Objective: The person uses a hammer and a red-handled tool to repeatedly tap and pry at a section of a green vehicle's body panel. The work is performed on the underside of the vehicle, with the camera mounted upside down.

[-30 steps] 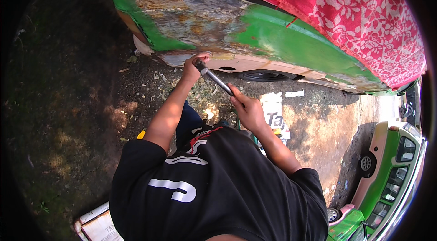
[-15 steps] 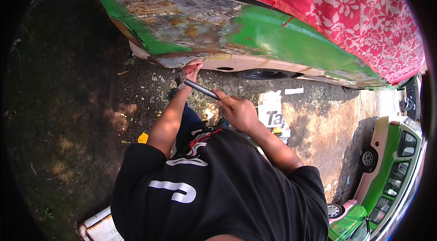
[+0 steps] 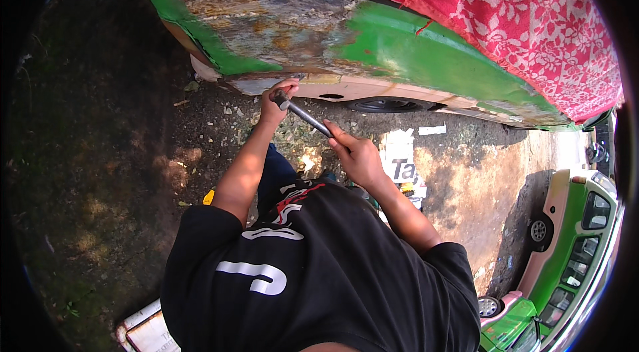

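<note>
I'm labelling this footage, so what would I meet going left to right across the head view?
White rust-edged panel, yellow object, left hand, hammer handle, right hand, white printed sheet, green-and-pink van.

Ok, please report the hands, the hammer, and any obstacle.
Right hand gripping hammer. Left hand holds red tool, mostly hidden, at car's lower edge. Hammer head partly covers left hand in view; contact unclear.
</note>
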A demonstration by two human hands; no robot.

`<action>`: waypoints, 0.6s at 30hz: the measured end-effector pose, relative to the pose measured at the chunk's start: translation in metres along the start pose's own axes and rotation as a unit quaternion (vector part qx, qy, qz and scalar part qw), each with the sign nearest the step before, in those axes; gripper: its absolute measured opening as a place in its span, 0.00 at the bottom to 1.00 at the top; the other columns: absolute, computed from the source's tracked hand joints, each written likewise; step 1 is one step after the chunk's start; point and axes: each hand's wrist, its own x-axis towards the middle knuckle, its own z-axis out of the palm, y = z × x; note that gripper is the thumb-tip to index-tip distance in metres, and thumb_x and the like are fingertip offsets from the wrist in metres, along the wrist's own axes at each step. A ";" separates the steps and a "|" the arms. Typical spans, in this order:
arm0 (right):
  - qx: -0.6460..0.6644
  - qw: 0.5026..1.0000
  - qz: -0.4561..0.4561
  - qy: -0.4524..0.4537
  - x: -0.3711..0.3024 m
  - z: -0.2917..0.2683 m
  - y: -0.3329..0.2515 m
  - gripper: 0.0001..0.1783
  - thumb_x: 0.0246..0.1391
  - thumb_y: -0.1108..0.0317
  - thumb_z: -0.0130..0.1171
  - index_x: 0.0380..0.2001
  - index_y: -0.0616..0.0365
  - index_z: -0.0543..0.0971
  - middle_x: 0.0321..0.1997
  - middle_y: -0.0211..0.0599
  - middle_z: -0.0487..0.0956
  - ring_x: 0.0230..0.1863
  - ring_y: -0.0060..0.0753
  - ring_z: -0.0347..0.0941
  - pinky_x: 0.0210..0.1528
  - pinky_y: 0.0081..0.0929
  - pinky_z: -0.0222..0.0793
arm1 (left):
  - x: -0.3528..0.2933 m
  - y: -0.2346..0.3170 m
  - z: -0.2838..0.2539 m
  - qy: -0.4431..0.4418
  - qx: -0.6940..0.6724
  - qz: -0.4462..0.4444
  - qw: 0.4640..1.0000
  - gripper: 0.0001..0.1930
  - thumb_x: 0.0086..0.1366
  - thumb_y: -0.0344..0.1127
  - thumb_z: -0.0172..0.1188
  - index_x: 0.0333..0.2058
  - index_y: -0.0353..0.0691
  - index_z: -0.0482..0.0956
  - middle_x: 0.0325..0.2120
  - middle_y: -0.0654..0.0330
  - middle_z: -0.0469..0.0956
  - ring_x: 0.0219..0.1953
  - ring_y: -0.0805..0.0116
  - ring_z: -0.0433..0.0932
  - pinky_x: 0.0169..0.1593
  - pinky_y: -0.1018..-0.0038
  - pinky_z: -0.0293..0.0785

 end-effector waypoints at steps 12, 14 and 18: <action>0.034 0.999 0.023 -0.008 -0.006 -0.004 0.004 0.23 0.63 0.65 0.55 0.61 0.48 0.73 0.27 0.50 0.78 0.22 0.35 0.71 0.32 0.30 0.69 | 0.013 0.019 -0.007 -0.076 0.049 0.024 0.996 0.06 0.63 0.22 0.61 0.39 0.33 0.81 0.44 0.55 0.82 0.49 0.66 0.79 0.54 0.70 0.74; 0.034 0.999 0.038 -0.013 -0.008 -0.007 0.002 0.22 0.63 0.65 0.56 0.61 0.50 0.73 0.28 0.51 0.78 0.22 0.33 0.71 0.33 0.29 0.70 | 0.014 0.022 -0.008 -0.089 0.061 0.026 0.994 0.06 0.63 0.22 0.60 0.39 0.34 0.81 0.44 0.56 0.82 0.49 0.66 0.79 0.54 0.70 0.74; 0.046 0.999 0.006 0.025 -0.010 0.001 0.012 0.22 0.63 0.66 0.56 0.60 0.50 0.74 0.31 0.52 0.80 0.24 0.32 0.72 0.35 0.28 0.71 | 0.015 0.026 -0.008 -0.098 0.064 0.021 0.993 0.07 0.63 0.22 0.61 0.39 0.35 0.81 0.44 0.56 0.81 0.50 0.65 0.78 0.55 0.69 0.74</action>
